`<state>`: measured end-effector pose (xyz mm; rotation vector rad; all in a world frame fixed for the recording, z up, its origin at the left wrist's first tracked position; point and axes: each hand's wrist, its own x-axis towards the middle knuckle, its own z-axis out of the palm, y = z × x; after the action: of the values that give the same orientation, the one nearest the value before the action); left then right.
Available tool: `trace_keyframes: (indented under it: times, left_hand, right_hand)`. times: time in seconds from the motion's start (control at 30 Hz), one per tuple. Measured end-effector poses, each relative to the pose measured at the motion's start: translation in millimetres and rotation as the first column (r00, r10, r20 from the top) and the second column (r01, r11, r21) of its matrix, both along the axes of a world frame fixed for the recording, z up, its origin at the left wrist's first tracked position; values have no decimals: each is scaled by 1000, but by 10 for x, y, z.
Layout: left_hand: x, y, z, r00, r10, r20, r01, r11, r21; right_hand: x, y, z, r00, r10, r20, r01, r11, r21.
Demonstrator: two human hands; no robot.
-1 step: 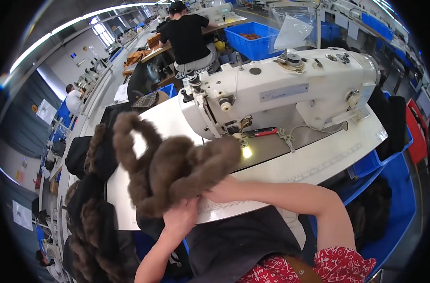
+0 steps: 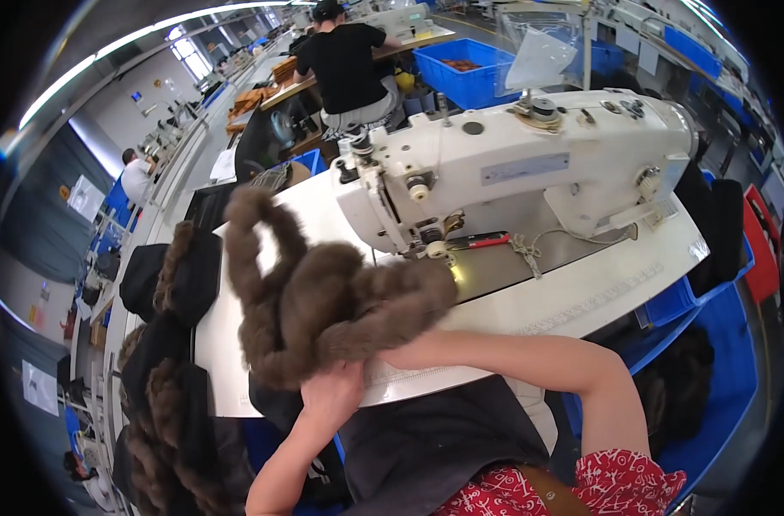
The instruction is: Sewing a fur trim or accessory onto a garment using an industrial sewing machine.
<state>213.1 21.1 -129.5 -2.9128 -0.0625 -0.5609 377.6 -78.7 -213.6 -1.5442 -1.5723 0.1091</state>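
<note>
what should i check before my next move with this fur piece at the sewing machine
1. Brown fur piece held: ok, the left hand grips its near side.
2. Right hand grip: cannot tell, fur hides its fingers.
3. Light by the needle on: ok, it glows.
4. Machine bed free of loose things: not ok, a red-handled tool and knotted cord lie there.
5. Sewing machine stopped: cannot tell.

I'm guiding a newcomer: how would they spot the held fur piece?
Find the white sewing machine. Before its left end, over the tabletop, is the looped brown fur piece. Unlike the fur-trimmed pile at left, it's held by left grip and right grip.
</note>
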Motion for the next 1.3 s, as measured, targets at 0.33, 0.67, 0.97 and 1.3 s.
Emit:
trace_keyframes:
  times: [0.33,0.67,0.97,1.3]
  left_hand:
    - [27,16,-122,999,-41,35,46,983,-178]
    - [-42,-401,266,939,-31,342,130,954,-270]
    - [-253,-138,379,886,120,448,183,796,-577]
    - [-368,54,480,892,224,393,135,696,-705]
  right_hand:
    - [-592,-422,1235,955,-248,-162,284,923,259]
    - [-34,1772,1018,961,-47,271,187,834,-519]
    - [-22,1727,1228,870,-112,481,247,942,-226]
    - [13,348,1730,818,226,-529,-452,821,-349]
